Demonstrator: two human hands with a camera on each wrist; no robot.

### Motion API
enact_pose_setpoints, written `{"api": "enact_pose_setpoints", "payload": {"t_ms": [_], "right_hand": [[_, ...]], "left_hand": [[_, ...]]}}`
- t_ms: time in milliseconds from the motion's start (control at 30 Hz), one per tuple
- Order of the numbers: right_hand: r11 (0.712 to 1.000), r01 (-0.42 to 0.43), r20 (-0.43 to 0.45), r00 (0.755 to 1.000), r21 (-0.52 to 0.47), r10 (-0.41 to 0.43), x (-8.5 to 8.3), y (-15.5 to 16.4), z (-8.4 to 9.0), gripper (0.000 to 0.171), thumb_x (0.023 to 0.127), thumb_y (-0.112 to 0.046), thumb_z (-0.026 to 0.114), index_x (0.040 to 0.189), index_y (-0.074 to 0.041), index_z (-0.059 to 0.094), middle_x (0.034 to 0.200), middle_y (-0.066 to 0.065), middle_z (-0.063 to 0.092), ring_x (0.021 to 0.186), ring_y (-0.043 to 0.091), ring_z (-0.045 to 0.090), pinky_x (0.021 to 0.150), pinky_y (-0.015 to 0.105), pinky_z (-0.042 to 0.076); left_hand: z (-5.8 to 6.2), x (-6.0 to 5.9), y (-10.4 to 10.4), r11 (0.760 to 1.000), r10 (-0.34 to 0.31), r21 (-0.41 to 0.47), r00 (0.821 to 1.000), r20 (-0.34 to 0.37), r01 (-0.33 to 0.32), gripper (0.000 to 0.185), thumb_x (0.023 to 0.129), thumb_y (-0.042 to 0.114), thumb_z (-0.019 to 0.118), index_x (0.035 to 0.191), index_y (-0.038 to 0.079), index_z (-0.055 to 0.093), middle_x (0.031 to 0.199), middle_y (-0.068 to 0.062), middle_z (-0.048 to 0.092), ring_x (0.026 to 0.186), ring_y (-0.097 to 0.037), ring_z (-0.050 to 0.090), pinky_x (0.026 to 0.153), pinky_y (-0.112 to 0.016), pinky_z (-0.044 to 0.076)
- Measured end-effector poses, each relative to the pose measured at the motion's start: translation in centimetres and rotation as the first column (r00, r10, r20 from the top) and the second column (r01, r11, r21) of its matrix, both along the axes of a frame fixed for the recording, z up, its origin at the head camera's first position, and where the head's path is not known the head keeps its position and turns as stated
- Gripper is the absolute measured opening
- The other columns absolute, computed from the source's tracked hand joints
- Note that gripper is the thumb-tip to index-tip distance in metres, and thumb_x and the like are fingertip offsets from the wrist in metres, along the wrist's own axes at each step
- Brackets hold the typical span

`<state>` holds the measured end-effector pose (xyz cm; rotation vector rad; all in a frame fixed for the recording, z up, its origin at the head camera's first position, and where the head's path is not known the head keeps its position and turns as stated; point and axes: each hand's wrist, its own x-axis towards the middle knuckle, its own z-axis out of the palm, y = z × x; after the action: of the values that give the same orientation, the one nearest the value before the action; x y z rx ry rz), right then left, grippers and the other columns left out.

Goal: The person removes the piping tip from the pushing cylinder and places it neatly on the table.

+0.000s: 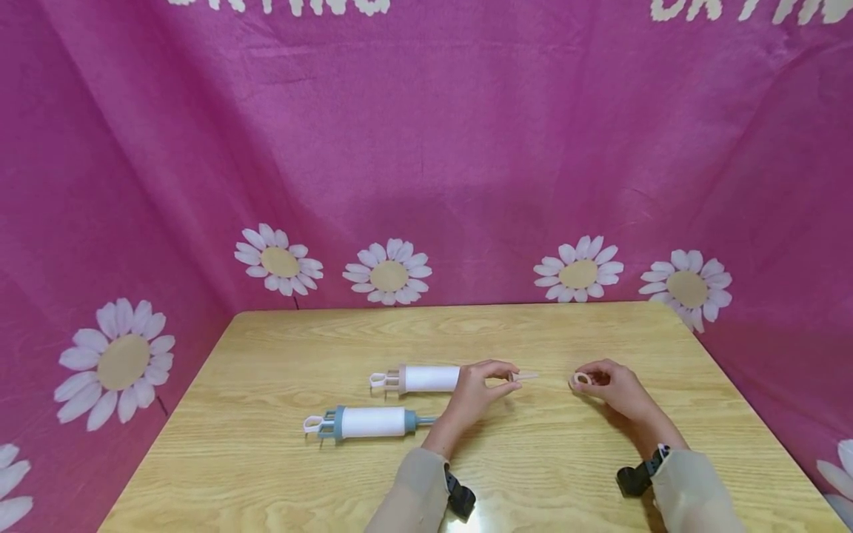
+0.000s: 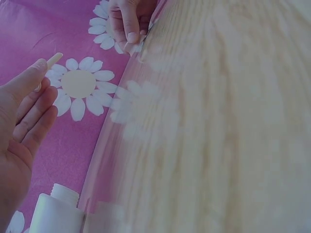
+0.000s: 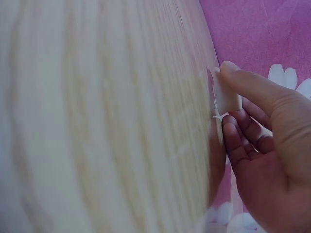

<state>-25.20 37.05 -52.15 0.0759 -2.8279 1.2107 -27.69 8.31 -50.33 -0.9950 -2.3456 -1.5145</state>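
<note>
A blue-ended tube point(image 1: 366, 423) and a white tube point(image 1: 426, 378) lie on the table point(image 1: 280, 474). The left hand point(image 1: 481, 385) pinches a slim nozzle point(image 1: 525, 377) just off the white tube's open end. The right hand point(image 1: 609, 386) pinches a small ring point(image 1: 581, 379). Such light grips could let either piece drop and roll.

The left hand point(image 2: 22, 126) pinches a pale nozzle point(image 2: 52, 60) above a white tube point(image 2: 56, 213) on the wooden table point(image 2: 218, 136).

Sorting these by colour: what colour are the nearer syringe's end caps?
Blue-grey on the nearer syringe, clearest in the head view.
</note>
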Motion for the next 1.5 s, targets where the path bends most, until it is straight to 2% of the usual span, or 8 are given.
{"api": "enact_pose_setpoints", "payload": {"t_ms": [133, 233, 467, 667, 833, 1000, 1300, 1500], "right_hand": [[1.0, -0.001, 0.002, 1.0, 0.011, 0.001, 0.0, 0.1, 0.1, 0.034, 0.085, -0.021, 0.076, 0.11, 0.001, 0.068, 0.099, 0.012, 0.06, 0.081, 0.008, 0.047, 0.067, 0.017, 0.043], [1.0, -0.008, 0.002, 1.0, 0.021, 0.008, 0.0, 0.2, 0.3, 0.032, 0.086, -0.02, 0.075, 0.109, 0.001, 0.069, 0.099, 0.012, 0.059, 0.081, 0.01, 0.046, 0.067, 0.018, 0.041], [0.999, -0.021, 0.006, 1.0, 0.03, 0.02, 0.0, 0.1, 0.1, 0.034, 0.087, -0.021, 0.074, 0.114, -0.001, 0.068, 0.097, 0.01, 0.056, 0.081, 0.01, 0.045, 0.068, 0.019, 0.04], [1.0, -0.021, 0.007, 1.0, 0.004, 0.021, 0.0, -0.1, -0.3, 0.033, 0.088, -0.022, 0.074, 0.113, -0.001, 0.069, 0.099, 0.01, 0.057, 0.081, 0.008, 0.046, 0.069, 0.018, 0.042], [1.0, -0.027, -0.009, 1.0, -0.01, 0.027, 0.2, -0.5, -0.3, 0.031, 0.087, -0.02, 0.074, 0.112, -0.001, 0.07, 0.099, 0.012, 0.057, 0.082, 0.008, 0.045, 0.069, 0.018, 0.042], [1.0, -0.028, -0.01, 1.0, -0.002, 0.028, 0.1, -0.5, -0.4, 0.031, 0.087, -0.02, 0.074, 0.112, -0.002, 0.07, 0.098, 0.01, 0.057, 0.081, 0.008, 0.044, 0.069, 0.019, 0.041], [1.0, -0.013, 0.002, 1.0, -0.014, 0.013, 0.1, -0.4, -0.1, 0.036, 0.086, -0.021, 0.075, 0.115, -0.001, 0.068, 0.102, 0.012, 0.058, 0.081, 0.005, 0.047, 0.069, 0.017, 0.042], [1.0, -0.002, 0.002, 1.0, -0.004, 0.002, 0.2, -0.2, -0.1, 0.033, 0.088, -0.023, 0.073, 0.112, -0.002, 0.069, 0.1, 0.011, 0.057, 0.083, 0.008, 0.045, 0.07, 0.018, 0.041]], "left_hand": [[0.1, -0.1, 0.2, 1.0, -0.005, -0.015, 1.0, 0.005, 0.005, 0.021, 0.084, 0.018, 0.076, 0.103, 0.008, 0.074, 0.094, -0.007, 0.076, 0.088, -0.017, 0.072, 0.084, -0.021, 0.056], [0.2, -0.1, 0.3, 1.0, -0.017, -0.022, 1.0, 0.023, 0.017, 0.02, 0.084, 0.018, 0.076, 0.102, 0.009, 0.073, 0.093, -0.007, 0.076, 0.088, -0.015, 0.072, 0.083, -0.025, 0.058], [0.6, -0.2, 1.0, 0.997, -0.039, -0.059, 0.991, 0.128, 0.047, 0.018, 0.082, 0.013, 0.078, 0.097, 0.012, 0.069, 0.089, -0.004, 0.073, 0.084, -0.008, 0.07, 0.085, -0.033, 0.058], [0.5, -0.3, 1.8, 0.993, -0.026, -0.106, 0.985, 0.173, 0.045, 0.016, 0.083, 0.013, 0.078, 0.095, 0.01, 0.068, 0.086, -0.004, 0.072, 0.077, -0.002, 0.065, 0.076, -0.016, 0.054], [0.1, -0.8, 2.4, 0.984, 0.013, -0.178, 0.985, 0.173, 0.019, 0.015, 0.082, 0.011, 0.078, 0.093, 0.007, 0.068, 0.082, -0.003, 0.071, 0.07, 0.002, 0.058, 0.068, -0.009, 0.049], [-0.1, -1.1, 2.7, 0.969, 0.052, -0.247, 0.981, 0.188, -0.004, 0.014, 0.082, 0.01, 0.078, 0.092, 0.007, 0.069, 0.083, -0.003, 0.071, 0.069, 0.002, 0.056, 0.065, -0.009, 0.046], [-0.6, -1.4, 3.0, 0.948, 0.106, -0.315, 0.975, 0.196, -0.04, 0.015, 0.08, 0.01, 0.08, 0.091, 0.006, 0.071, 0.081, -0.003, 0.067, 0.069, -0.001, 0.053, 0.063, -0.012, 0.045], [-0.6, -1.5, 3.2, 0.916, 0.153, -0.392, 0.978, 0.14, -0.087, 0.013, 0.079, 0.013, 0.081, 0.087, 0.008, 0.072, 0.078, -0.002, 0.066, 0.067, -0.004, 0.053, 0.06, -0.013, 0.043]]}}
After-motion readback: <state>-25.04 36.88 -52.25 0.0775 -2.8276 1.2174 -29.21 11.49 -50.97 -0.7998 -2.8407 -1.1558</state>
